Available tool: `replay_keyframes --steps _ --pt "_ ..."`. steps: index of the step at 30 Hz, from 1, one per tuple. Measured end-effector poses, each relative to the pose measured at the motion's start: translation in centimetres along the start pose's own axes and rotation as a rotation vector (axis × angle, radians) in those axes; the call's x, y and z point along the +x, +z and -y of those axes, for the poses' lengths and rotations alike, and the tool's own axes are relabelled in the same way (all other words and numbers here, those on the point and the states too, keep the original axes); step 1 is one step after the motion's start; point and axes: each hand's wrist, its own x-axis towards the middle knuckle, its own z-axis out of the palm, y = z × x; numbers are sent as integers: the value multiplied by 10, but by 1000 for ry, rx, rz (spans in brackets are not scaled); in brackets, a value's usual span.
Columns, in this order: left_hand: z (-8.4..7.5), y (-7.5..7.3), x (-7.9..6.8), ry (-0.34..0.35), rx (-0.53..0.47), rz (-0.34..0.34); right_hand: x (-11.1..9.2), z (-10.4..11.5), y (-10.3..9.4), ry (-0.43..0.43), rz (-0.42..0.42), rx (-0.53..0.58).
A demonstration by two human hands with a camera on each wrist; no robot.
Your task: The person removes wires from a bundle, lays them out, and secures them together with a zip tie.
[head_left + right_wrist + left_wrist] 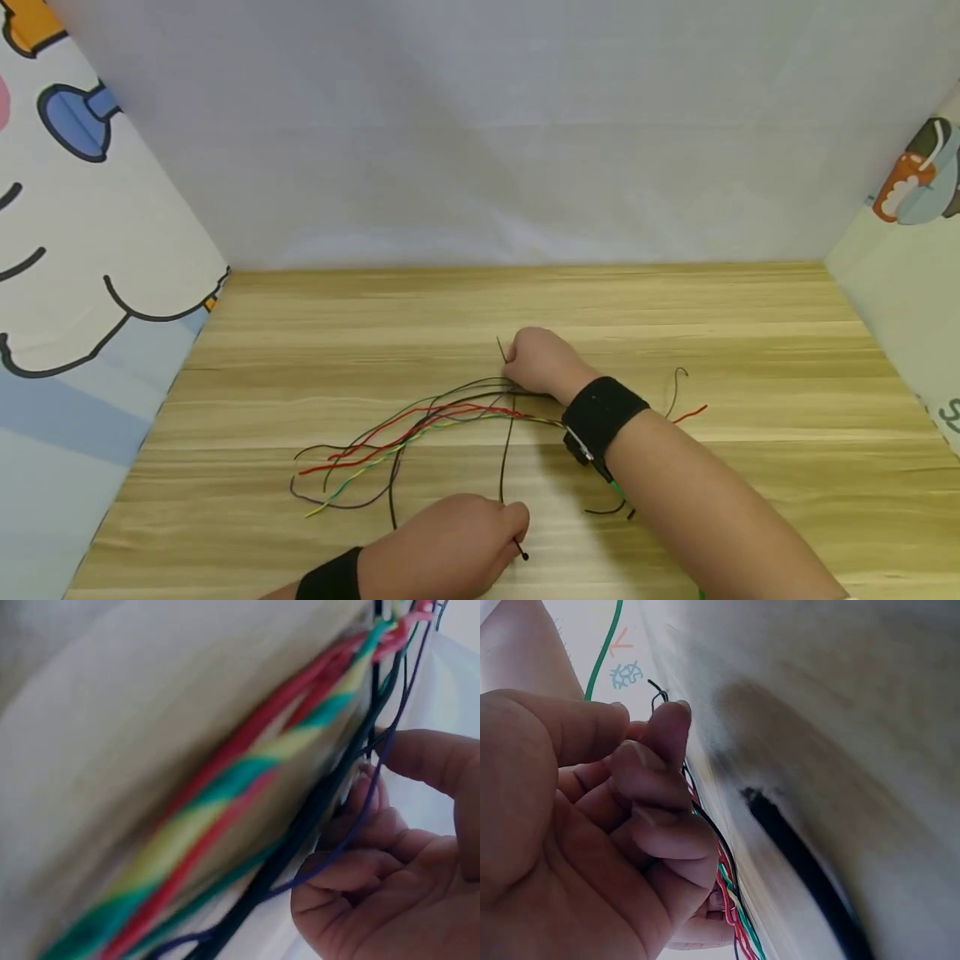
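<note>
A loose bundle of thin wires in red, black, green, purple and yellow-green lies in a curve across the table. A thin black strip with a small knob at its near end crosses the bundle, seemingly underneath. My left hand pinches this strip close to the knob, on the near side. Beyond the bundle, the right hand pinches the far part, its tip poking out past the fingers. In the right wrist view, striped yellow-green wire runs before the right hand.
The wood-grain table meets a pale cloth backdrop. Cartoon-printed panels stand at left and right. Loose wire ends, one a red end, stick out past the right forearm. A black wire end lies near the left hand.
</note>
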Motion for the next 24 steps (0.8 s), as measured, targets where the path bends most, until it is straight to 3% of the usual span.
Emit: replay_keyframes --steps 4,8,13,20,22,24 --pt "0 1 2 -25 -44 20 -1 -1 1 6 -2 13" --pt "1 0 2 -23 -38 -38 -4 -5 -1 31 -24 86" --pt "3 -2 1 -41 -38 -83 -9 -11 -4 46 -40 278" --pt "4 -3 2 -42 4 -123 -12 -15 -6 72 33 672" --pt "4 -5 2 -48 16 -130 -11 -16 -7 71 37 713" --pt "4 -7 2 -44 21 -135 -10 -18 -8 63 22 686"
